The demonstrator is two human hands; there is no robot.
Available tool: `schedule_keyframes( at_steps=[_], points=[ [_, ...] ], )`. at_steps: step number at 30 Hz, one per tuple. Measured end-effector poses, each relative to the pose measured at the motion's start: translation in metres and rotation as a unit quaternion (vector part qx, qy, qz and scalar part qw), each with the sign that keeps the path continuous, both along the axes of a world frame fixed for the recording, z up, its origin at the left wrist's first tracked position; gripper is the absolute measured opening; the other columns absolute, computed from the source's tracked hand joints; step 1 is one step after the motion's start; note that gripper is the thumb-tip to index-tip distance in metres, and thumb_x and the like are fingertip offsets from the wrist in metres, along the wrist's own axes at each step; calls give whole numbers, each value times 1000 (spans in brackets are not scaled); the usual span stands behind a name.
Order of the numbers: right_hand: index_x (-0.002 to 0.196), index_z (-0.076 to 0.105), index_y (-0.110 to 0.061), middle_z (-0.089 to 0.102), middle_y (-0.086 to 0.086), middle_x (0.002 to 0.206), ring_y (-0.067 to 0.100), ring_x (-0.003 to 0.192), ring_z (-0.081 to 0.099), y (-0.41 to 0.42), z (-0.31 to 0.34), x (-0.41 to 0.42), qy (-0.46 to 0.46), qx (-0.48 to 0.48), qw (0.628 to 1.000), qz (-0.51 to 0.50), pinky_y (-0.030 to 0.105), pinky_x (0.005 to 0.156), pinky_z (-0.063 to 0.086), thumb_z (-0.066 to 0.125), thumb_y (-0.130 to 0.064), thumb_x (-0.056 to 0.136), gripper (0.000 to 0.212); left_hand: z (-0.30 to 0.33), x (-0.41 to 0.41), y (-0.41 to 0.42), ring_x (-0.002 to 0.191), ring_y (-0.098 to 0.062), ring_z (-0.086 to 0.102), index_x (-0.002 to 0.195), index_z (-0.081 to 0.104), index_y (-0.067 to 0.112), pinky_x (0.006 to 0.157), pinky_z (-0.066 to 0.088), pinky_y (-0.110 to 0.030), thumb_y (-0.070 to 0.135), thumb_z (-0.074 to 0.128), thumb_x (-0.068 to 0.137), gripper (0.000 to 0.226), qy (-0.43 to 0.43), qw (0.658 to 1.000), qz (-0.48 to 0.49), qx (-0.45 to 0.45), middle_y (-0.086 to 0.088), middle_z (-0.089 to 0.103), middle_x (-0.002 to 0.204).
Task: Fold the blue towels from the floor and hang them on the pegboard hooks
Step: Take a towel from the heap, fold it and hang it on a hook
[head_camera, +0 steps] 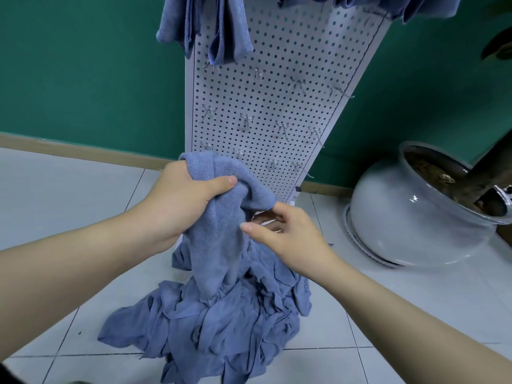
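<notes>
White tiled floor [69, 189], heap of crumpled blue towels [221, 322] lying on it near the middle, pegboard stand [263, 106] rising just behind, round white plant pot [415, 217] tilted at right

Head view, angled down, hands close
</notes>
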State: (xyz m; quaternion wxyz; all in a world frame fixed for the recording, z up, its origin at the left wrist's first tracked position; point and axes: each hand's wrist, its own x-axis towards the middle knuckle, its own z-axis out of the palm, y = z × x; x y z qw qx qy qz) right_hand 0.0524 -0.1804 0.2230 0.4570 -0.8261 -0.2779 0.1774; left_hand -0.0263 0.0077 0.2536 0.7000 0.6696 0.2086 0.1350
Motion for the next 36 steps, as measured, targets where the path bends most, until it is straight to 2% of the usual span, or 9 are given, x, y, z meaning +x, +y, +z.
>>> schedule_keyframes(
  at_steps=[5,9,14,17,20,25,28,32,36],
  points=[
    [100,78,-34,78,-14,91,23,80,75,-3,-1,2,-18,-4,1000,11,46,84,61,74,-37,95,7,0,0,-1,97,-23,76,104,77,13,93,59,-45,14,75,91,13,-2,1000,-14,-19,-7,79,101],
    [84,77,-17,62,15,66,17,57,42,-3,0,2,-62,14,998,19,33,58,37,69,-31,99,22,-1,0,-2,100,-23,76,106,77,13,92,58,-42,14,74,92,15,3,999,-28,-28,-6,79,103],
    [87,56,7,56,-1,59,12,59,56,-1,21,9,47,158,986,-23,31,70,57,56,-17,106,31,-2,2,1,104,-24,75,109,78,17,97,57,-49,17,74,93,17,20,999,-40,-25,-4,79,106],
    [86,60,-6,65,2,71,12,60,61,-3,39,16,126,203,969,-62,27,65,54,48,-16,109,28,0,1,5,106,-29,74,107,78,18,89,59,-46,22,74,92,16,24,999,-30,-21,-4,79,105],
    [84,67,-13,67,10,81,26,70,55,-9,48,25,122,209,967,-80,36,71,48,52,-20,108,30,5,1,4,86,-32,73,104,79,18,84,55,-67,28,75,91,16,38,998,-41,-29,-12,78,104],
    [99,69,-7,62,10,85,27,81,44,-12,50,29,149,237,956,-87,37,71,40,51,-22,108,24,7,5,0,45,-1,57,114,74,16,41,45,-17,24,61,101,21,35,995,-86,-46,11,71,70],
    [105,71,-7,67,21,100,30,89,53,-13,46,29,185,230,952,-79,40,79,44,50,-24,108,27,8,4,-2,68,-6,68,117,74,14,48,51,-18,23,60,101,23,22,993,-111,-42,-6,78,99],
    [127,67,6,69,24,130,35,124,65,-12,27,20,308,162,938,5,46,109,47,63,-31,98,47,3,2,-5,90,-31,69,116,70,9,70,50,-43,30,65,98,28,44,992,-110,-47,-19,75,110],
    [119,67,12,69,29,125,31,108,68,-7,13,7,325,157,932,15,43,102,54,67,-16,99,34,0,-1,-13,98,-15,76,113,71,10,65,57,-21,21,54,105,22,36,992,-120,-29,-4,79,103]
  ],
)
